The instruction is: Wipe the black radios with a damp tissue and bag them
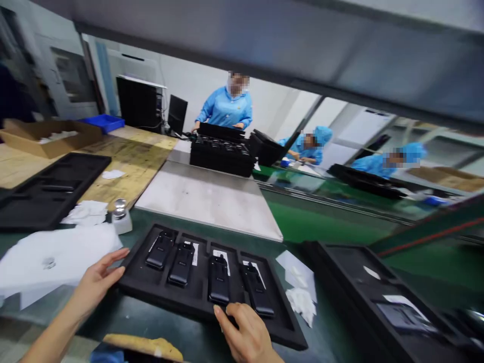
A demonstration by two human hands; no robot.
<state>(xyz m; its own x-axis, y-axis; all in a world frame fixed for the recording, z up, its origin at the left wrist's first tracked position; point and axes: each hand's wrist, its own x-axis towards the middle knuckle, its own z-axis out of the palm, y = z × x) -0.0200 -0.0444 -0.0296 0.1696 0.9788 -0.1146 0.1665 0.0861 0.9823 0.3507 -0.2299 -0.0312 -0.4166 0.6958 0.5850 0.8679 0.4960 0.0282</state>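
A black foam tray (282, 322) lies on the green bench in front of me, with several black handheld devices (219, 280) set in its slots. My left hand (99, 280) rests against the tray's left edge, fingers spread. The tray's near edge is under my right hand (245, 335), whose thumb lies by the third device. Neither hand has lifted anything.
White wipes (53, 259) and a small clear bottle (121, 216) lie to the left, with an empty black tray (45, 194) beyond. Another black tray (381, 302) sits at right. A steel plate (207, 199), stacked trays (221, 154) and three co-workers in blue are behind.
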